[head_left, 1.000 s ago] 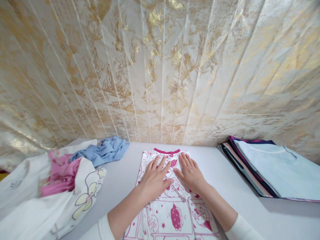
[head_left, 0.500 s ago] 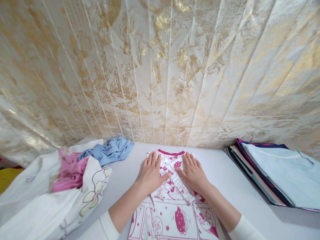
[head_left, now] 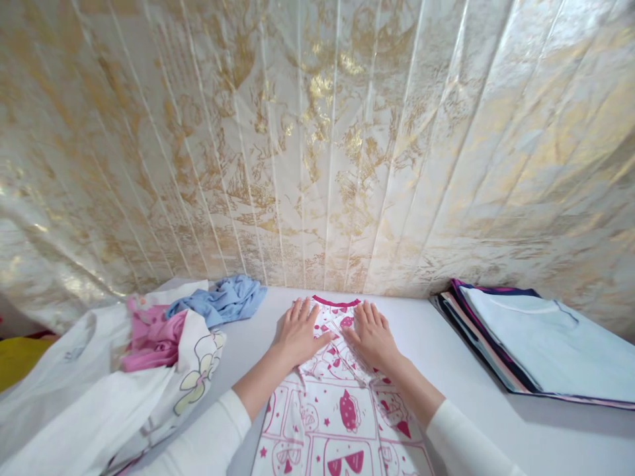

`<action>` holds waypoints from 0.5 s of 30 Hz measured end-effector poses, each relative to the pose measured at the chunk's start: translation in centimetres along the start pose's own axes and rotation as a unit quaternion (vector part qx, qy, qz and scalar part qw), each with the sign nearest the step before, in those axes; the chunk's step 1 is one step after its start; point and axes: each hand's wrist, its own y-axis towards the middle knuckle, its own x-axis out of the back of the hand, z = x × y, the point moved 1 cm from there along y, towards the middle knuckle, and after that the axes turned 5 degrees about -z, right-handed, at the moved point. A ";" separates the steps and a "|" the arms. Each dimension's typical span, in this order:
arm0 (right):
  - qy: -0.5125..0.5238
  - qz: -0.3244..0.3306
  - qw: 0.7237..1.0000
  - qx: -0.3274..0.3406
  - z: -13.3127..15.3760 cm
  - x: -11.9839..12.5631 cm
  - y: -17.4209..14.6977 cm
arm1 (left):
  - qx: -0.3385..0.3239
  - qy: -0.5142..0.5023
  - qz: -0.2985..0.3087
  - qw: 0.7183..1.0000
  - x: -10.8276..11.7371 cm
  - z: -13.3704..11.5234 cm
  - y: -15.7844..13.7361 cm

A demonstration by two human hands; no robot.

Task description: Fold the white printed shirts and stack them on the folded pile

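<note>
A white shirt with pink cartoon prints and a pink neckband (head_left: 347,413) lies on the white table in front of me, its neck end toward the wall. My left hand (head_left: 300,334) rests flat on the shirt's upper left part, fingers stretched out and thumb pointing inward. On the upper right part lies my right hand (head_left: 371,336), also flat with the fingers extended. Neither hand grips the cloth. Small wrinkles show in the fabric below both hands, and the shirt's lower end runs out of view.
At left is a loose heap with a white flower-print garment (head_left: 99,396), a pink garment (head_left: 156,334) and a blue garment (head_left: 223,301). A neat stack of folded clothes (head_left: 546,337) sits at right. Behind the table (head_left: 461,423) hangs a gold-patterned curtain (head_left: 322,145).
The view has shifted slightly, bringing more of the shirt's lower part into sight. Both hands stay flat on the upper part of the shirt.
</note>
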 end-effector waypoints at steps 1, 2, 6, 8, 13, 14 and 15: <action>0.004 -0.009 1.000 0.014 0.2 0.1 -0.3 | -0.014 -0.002 -0.005 1.000 0.2 -0.3 -0.2; 0.009 -0.016 0.999 0.032 0.5 0.1 -0.6 | -0.030 -0.004 -0.009 1.000 0.3 -0.6 -0.6; 0.020 -0.033 0.995 0.091 1.1 -0.6 -2.0 | -0.085 -0.015 -0.013 0.996 -0.1 -1.6 -1.8; 0.018 -0.048 0.993 0.103 1.0 -1.1 -2.4 | -0.100 -0.020 -0.014 0.995 -0.6 -1.7 -2.2; 0.011 -0.067 0.991 0.116 0.9 -1.3 -2.5 | -0.113 -0.030 -0.022 0.993 -1.2 -1.4 -2.2; 0.012 -0.067 0.991 0.116 0.9 -1.1 -2.5 | -0.114 -0.032 -0.024 0.993 -1.2 -1.4 -2.1; 0.011 -0.065 0.991 0.115 0.9 -0.9 -2.5 | -0.114 -0.034 -0.026 0.993 -1.1 -1.4 -1.9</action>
